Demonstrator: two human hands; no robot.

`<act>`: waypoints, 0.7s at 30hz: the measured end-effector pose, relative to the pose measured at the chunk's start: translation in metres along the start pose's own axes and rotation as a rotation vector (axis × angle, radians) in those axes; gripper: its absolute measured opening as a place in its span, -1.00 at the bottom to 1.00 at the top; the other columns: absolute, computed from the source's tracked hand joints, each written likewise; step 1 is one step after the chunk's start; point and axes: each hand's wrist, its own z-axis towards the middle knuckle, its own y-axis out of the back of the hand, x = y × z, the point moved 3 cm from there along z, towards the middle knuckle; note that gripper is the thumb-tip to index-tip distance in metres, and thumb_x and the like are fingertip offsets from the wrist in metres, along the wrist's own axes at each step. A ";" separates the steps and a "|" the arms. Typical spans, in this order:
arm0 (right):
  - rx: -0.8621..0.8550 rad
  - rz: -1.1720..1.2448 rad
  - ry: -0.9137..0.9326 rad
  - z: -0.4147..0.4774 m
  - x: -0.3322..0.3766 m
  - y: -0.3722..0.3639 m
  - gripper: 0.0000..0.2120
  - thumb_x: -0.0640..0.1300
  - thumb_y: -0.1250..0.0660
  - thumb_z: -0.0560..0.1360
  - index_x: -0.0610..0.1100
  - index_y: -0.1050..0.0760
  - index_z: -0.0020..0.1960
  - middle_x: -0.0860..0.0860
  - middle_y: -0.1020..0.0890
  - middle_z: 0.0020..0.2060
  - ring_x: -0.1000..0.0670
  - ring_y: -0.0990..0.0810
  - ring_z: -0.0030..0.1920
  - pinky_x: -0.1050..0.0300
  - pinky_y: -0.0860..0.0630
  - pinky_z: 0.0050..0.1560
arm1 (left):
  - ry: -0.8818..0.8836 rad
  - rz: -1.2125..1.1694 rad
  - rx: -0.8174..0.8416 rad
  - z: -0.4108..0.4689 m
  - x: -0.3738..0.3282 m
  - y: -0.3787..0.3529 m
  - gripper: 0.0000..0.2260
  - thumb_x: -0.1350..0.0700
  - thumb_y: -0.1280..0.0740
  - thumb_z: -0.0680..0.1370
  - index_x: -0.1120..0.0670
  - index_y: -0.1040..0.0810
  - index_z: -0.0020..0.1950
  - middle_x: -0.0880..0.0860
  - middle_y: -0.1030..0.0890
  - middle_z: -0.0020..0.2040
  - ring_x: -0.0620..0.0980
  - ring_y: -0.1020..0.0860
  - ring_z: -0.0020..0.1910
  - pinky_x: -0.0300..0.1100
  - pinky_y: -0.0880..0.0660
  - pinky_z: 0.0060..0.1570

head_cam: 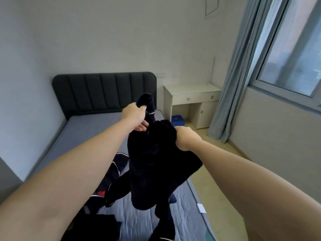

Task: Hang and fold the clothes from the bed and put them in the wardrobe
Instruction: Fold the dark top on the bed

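Head view, both arms extended over the bed with the grey fitted sheet (83, 129). Left hand (134, 115): grip closed, fingers curled tightly round an upper fold of the black soft-fabric garment (156, 162); a peak of cloth stands up above the knuckles, and a thin white line of trim shows just beside that hand. Right hand (185, 139): grip also closed, fist bunched on a second handful of the same garment; fingertips buried in the fabric, so cannot tell how deep the hold goes. The two hands are near each other, the left further toward the head of the bed than the right. The garment is held up above the bed, hanging in a dark mass with long ends trailing toward the foot end; contact with the sheet cannot be told. On the bed beneath it: a heap of dark clothes with white piping and a red patch (114, 171), and another black cloth (104, 226) at the foot end, nearest the camera. At the head of the bed: dark grey padded headboard with vertical channels (104, 91), against the wall. Beside the bed on the right, near the headboard: white desk with round-knobbed drawers (191, 94), a blue box (178, 120) on the floor under it. Beyond the desk from the bed: pale blue curtain (243, 84) and window (295, 58).
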 end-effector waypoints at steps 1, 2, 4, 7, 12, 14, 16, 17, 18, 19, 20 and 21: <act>0.021 -0.221 0.012 0.000 -0.004 -0.004 -0.75 -0.29 -0.20 0.51 -0.13 -0.50 0.15 -0.08 -0.58 -0.05 -0.18 -0.57 -0.11 -0.01 -0.50 -0.15 | -0.021 0.247 -0.075 0.008 0.015 0.014 -0.72 -0.09 -0.09 0.64 0.03 -0.49 0.12 0.08 -0.71 -0.30 0.10 -0.69 -0.33 -0.10 -0.64 -0.24; 0.035 -0.363 0.014 -0.001 -0.009 -0.008 -0.75 -0.31 -0.20 0.52 -0.13 -0.52 0.12 -0.07 -0.55 -0.12 -0.19 -0.55 -0.15 -0.01 -0.49 -0.18 | -0.011 0.453 -0.124 0.014 0.031 0.024 -0.70 -0.06 -0.08 0.63 0.02 -0.52 0.16 0.08 -0.73 -0.19 0.10 -0.69 -0.23 -0.12 -0.59 -0.17; 0.051 -0.476 -0.008 -0.001 -0.022 -0.020 -0.76 -0.32 -0.18 0.52 -0.12 -0.54 0.08 -0.04 -0.53 -0.17 -0.17 -0.53 -0.19 0.00 -0.47 -0.21 | 0.056 0.704 -0.127 0.026 0.067 0.034 -0.64 -0.02 -0.10 0.63 0.05 -0.51 0.33 0.14 -0.62 0.22 0.17 -0.60 0.13 -0.06 -0.49 0.01; 0.028 -0.465 -0.034 -0.002 -0.043 -0.032 -0.77 -0.31 -0.16 0.52 -0.10 -0.53 0.03 -0.02 -0.53 -0.17 -0.15 -0.53 -0.19 0.02 -0.45 -0.21 | 0.135 0.764 -0.136 0.036 0.131 0.039 -0.61 0.02 -0.12 0.64 0.17 -0.48 0.37 0.15 -0.34 0.45 0.22 -0.45 0.27 0.05 -0.44 0.13; 0.014 -0.467 -0.037 -0.010 -0.078 -0.046 -0.74 -0.32 -0.16 0.49 -0.10 -0.58 -0.01 -0.02 -0.50 -0.24 -0.16 -0.53 -0.21 0.04 -0.45 -0.19 | -0.183 0.717 -0.068 -0.006 0.195 0.025 -0.68 0.38 -0.21 0.48 0.04 -0.39 0.13 0.15 -0.39 0.35 0.27 -0.54 0.14 0.06 -0.46 -0.02; 0.105 -0.413 0.004 -0.015 -0.085 -0.054 -0.71 -0.33 -0.15 0.50 -0.12 -0.60 0.03 -0.05 -0.53 -0.22 -0.18 -0.55 -0.18 0.05 -0.46 -0.18 | -0.282 0.806 0.100 -0.039 0.201 0.009 -0.23 0.47 -0.17 0.40 -0.28 -0.31 0.38 -0.10 -0.08 0.62 0.14 -0.57 0.07 -0.03 -0.49 -0.20; 0.294 -0.390 0.084 -0.025 -0.091 -0.072 -0.69 -0.32 -0.15 0.49 -0.14 -0.61 0.08 -0.13 -0.62 -0.10 -0.24 -0.61 -0.06 0.03 -0.50 -0.14 | -0.326 0.997 0.286 -0.066 0.206 -0.015 -0.11 0.44 -0.16 0.40 -0.47 -0.24 0.44 -0.29 0.14 0.60 0.04 -0.56 0.03 -0.13 -0.40 -0.30; 0.394 -0.399 0.120 -0.032 -0.095 -0.083 -0.68 -0.32 -0.14 0.48 -0.16 -0.61 0.09 -0.16 -0.64 -0.03 -0.25 -0.62 0.00 0.01 -0.53 -0.09 | -0.348 1.094 0.385 -0.078 0.213 -0.029 -0.20 0.39 -0.17 0.43 -0.43 -0.37 0.40 -0.31 0.01 0.60 0.02 -0.56 0.12 -0.17 -0.37 -0.26; 0.475 -0.408 0.140 -0.040 -0.099 -0.095 -0.67 -0.31 -0.14 0.47 -0.17 -0.60 0.10 -0.18 -0.65 0.01 -0.25 -0.62 0.04 -0.01 -0.56 -0.03 | -0.379 1.199 0.481 -0.090 0.222 -0.044 -0.34 0.33 -0.19 0.45 -0.36 -0.51 0.33 -0.26 -0.24 0.56 0.01 -0.56 0.21 -0.20 -0.41 -0.18; 0.540 -0.415 0.149 -0.048 -0.105 -0.106 -0.67 -0.29 -0.13 0.47 -0.18 -0.60 0.12 -0.19 -0.65 0.05 -0.24 -0.61 0.07 -0.02 -0.57 0.01 | -0.380 1.277 0.547 -0.105 0.226 -0.056 -0.48 0.27 -0.22 0.47 -0.25 -0.61 0.26 -0.16 -0.49 0.43 0.04 -0.58 0.22 -0.18 -0.49 -0.08; 0.590 -0.423 0.151 -0.057 -0.110 -0.115 -0.67 -0.26 -0.14 0.48 -0.19 -0.58 0.14 -0.20 -0.64 0.09 -0.23 -0.60 0.09 -0.01 -0.55 0.02 | -0.349 1.328 0.576 -0.118 0.229 -0.067 -0.60 0.21 -0.23 0.49 -0.14 -0.66 0.20 -0.04 -0.62 0.27 0.09 -0.60 0.18 -0.15 -0.53 -0.02; 0.630 -0.427 0.151 -0.065 -0.114 -0.123 -0.67 -0.21 -0.15 0.49 -0.20 -0.57 0.18 -0.20 -0.62 0.15 -0.22 -0.59 0.12 0.00 -0.52 0.02 | -0.308 1.371 0.597 -0.134 0.230 -0.077 -0.68 0.17 -0.23 0.52 -0.04 -0.68 0.17 0.05 -0.67 0.17 0.14 -0.62 0.13 -0.11 -0.56 0.00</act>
